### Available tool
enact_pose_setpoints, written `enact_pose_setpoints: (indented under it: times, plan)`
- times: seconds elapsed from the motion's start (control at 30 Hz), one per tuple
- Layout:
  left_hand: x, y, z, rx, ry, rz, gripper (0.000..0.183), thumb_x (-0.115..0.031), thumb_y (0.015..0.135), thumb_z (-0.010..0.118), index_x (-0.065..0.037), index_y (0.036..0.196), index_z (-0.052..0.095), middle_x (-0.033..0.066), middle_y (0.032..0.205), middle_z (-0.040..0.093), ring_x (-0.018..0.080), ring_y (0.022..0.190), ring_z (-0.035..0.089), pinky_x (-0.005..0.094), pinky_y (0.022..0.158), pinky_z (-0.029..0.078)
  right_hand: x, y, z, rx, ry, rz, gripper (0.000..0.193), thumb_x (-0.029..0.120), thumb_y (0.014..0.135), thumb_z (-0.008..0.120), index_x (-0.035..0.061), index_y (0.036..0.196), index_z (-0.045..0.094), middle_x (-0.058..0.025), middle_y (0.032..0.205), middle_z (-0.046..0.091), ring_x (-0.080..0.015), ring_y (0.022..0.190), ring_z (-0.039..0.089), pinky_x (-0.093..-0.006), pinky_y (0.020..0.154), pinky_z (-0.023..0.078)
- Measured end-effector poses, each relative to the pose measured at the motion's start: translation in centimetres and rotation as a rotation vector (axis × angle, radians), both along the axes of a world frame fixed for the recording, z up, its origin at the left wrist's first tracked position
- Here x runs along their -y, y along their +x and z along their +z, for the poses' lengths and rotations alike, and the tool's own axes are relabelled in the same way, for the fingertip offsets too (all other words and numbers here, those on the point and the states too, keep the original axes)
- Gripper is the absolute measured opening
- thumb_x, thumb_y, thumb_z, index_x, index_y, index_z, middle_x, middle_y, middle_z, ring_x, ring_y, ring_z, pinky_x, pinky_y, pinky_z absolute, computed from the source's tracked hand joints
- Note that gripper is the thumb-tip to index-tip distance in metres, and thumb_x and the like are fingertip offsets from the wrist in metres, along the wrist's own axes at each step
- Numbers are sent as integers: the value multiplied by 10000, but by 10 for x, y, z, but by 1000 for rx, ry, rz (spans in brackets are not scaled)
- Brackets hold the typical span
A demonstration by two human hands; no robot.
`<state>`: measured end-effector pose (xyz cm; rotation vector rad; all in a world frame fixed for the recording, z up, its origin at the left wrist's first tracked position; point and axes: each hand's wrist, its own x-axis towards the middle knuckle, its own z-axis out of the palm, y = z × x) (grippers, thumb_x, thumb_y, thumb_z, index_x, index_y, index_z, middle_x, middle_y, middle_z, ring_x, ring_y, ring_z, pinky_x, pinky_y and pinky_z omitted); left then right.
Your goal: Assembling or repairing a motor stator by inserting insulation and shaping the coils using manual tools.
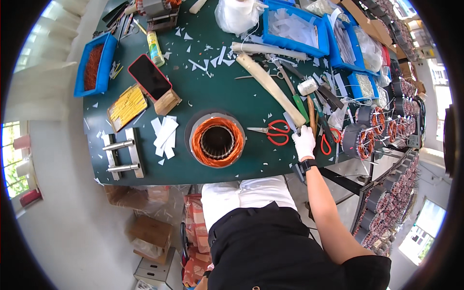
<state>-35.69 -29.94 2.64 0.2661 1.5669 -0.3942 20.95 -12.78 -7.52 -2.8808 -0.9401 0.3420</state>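
My right hand (304, 144), in a white glove with a dark watch at the wrist, reaches to the table's right side. Its fingers look apart, at the near ends of a pale tapered stick (270, 87) and a green-handled tool (300, 109); whether they touch is unclear. Red-handled scissors (277, 132) lie open just left of it, and another red-handled pair (330, 141) lies to its right. In front of me a motor stator (217, 141) with orange copper windings stands with its bore upward. My left hand (210, 267) barely shows beside my body, its fingers hidden.
White paper strips (166, 135), a metal frame (123, 153), yellow sticks in a tray (127, 107) and a phone on a wooden block (150, 77) lie left. Blue bins (296, 29) stand at the back. A white-headed mallet (308, 87) lies right, near several wound stators (365, 140).
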Motion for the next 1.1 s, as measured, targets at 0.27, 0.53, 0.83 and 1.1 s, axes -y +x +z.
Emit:
enact_pose_setpoints:
  times: [0.27, 0.53, 0.83, 1.1]
  plan:
    - [25, 19, 27, -56, 44, -66, 593, -271, 824, 594, -10, 1297, 351, 229, 1259, 452, 332, 1091, 503, 426, 924, 407, 111, -2, 69, -382, 6, -8, 308, 39, 784, 548, -14, 1081, 489, -235, 919, 591, -383, 841, 591, -431, 745, 453]
    - [-40, -43, 73, -282, 143, -576, 563, -259, 825, 592, -14, 1282, 374, 217, 1242, 472, 317, 1063, 519, 422, 909, 416, 528, 65, 158, -314, -849, -362, 213, 102, 852, 485, 26, 1032, 571, -168, 911, 597, -328, 856, 580, -369, 724, 467]
    - [-224, 6, -71, -242, 813, -982, 529, -245, 827, 590, -18, 1264, 399, 203, 1222, 495, 300, 1031, 538, 418, 891, 427, 540, -143, 39, -891, -1052, 72, 197, 143, 813, 518, 28, 964, 572, -164, 850, 589, -341, 805, 587, -390, 700, 480]
    - [-297, 44, -174, -229, 982, -1191, 499, -233, 828, 588, -22, 1249, 422, 191, 1205, 515, 285, 1003, 554, 414, 876, 437, 460, -257, -104, -1008, -707, 596, 153, 154, 777, 527, 42, 861, 587, -142, 790, 585, -320, 723, 591, -431, 633, 490]
